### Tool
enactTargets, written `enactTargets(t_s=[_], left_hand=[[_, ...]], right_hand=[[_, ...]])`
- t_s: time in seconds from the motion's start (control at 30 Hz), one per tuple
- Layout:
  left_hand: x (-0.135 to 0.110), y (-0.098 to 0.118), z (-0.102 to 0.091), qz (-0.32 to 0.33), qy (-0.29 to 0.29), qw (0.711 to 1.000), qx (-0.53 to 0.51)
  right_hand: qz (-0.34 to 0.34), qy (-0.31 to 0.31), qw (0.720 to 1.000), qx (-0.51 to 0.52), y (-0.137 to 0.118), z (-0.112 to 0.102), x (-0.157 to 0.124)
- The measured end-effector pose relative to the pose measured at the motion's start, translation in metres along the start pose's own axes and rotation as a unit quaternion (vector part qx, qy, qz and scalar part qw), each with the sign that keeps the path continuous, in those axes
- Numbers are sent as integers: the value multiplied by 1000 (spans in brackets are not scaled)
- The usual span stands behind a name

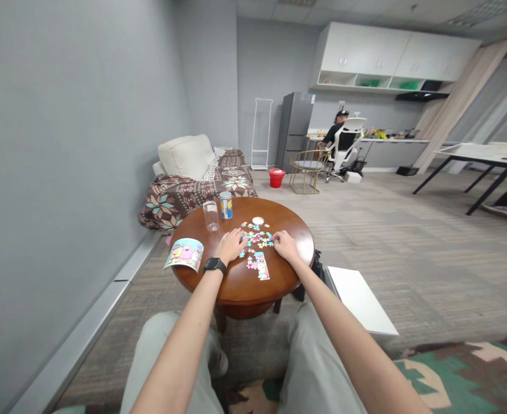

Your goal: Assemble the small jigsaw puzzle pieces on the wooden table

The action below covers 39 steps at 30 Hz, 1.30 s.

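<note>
Round wooden table (240,287) sits centre frame, straight ahead at 12 o'clock from the seated person's knees. Patterned sofa (193,192) with a cream cushion stands beyond the table at 11 o'clock, against the grey wall. White flat board (359,299) lies on the floor at 3 o'clock of the table, just beside it. Another person sits in a white office chair (344,144) far back at 1 o'clock, near the kitchen counter; red bucket (276,177) on the floor well short of them.

On the table: picture sheet (184,254) hangs over the edge at 9 o'clock. Clear glass (211,216) and printed can (225,204) stand upright, side by side, at 11 o'clock. Small white lid (258,221) at 12 o'clock.

Loose puzzle pieces (256,236) are scattered centre-top of the table, between both hands. A joined puzzle section (260,265) lies nearer the person, at 6 o'clock of the loose pile.

Left hand (231,246), black watch on its wrist, lies palm down, fingers spread a bit, tips touching the left edge of the pile. Right hand (284,244) is palm down at the pile's right edge, fingers curled toward the pieces; can't tell whether it pinches one, too small.
</note>
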<state>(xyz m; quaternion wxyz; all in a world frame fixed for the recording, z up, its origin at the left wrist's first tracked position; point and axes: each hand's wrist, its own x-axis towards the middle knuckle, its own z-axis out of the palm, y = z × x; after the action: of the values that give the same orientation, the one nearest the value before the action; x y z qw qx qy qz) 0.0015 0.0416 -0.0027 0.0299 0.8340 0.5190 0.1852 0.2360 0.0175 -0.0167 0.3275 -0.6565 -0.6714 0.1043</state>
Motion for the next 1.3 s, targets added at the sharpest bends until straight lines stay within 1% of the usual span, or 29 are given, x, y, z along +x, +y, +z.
enactTargets(t_s=[0.13,0.23,0.3,0.4,0.43,0.5,0.83,0.93,1.13,1.3], left_hand=[[-4,-2,0,7,-7,1000,7],[-7,1,0,11,10,1000,27],[-9,5,-1,25,27,998,59],[-10,15,-6,80,34,988,130],[-10,18,-8,106,31,983,145],[-10,22,-10,129,33,978,158],[-13,18,-3,112,49,980,160],[-16,20,-6,102,47,982,152],[-23,22,-15,56,41,990,122],[-24,18,-14,63,18,994,83]], right_hand=[[2,-4,1000,-7,-2,-1,-1],[1,-6,1000,-11,-5,-2,-3],[-1,-5,1000,-11,-6,-3,-3],[-5,-5,1000,-15,-6,-2,-3],[-6,-6,1000,-17,-5,-2,-3],[-7,-5,1000,-20,-4,-1,-3],[-7,-12,998,-59,-13,-4,-6],[-11,-7,998,-58,-12,-3,-6],[-37,4,999,-30,-4,1,-5],[-40,3,999,-18,-4,0,-5]])
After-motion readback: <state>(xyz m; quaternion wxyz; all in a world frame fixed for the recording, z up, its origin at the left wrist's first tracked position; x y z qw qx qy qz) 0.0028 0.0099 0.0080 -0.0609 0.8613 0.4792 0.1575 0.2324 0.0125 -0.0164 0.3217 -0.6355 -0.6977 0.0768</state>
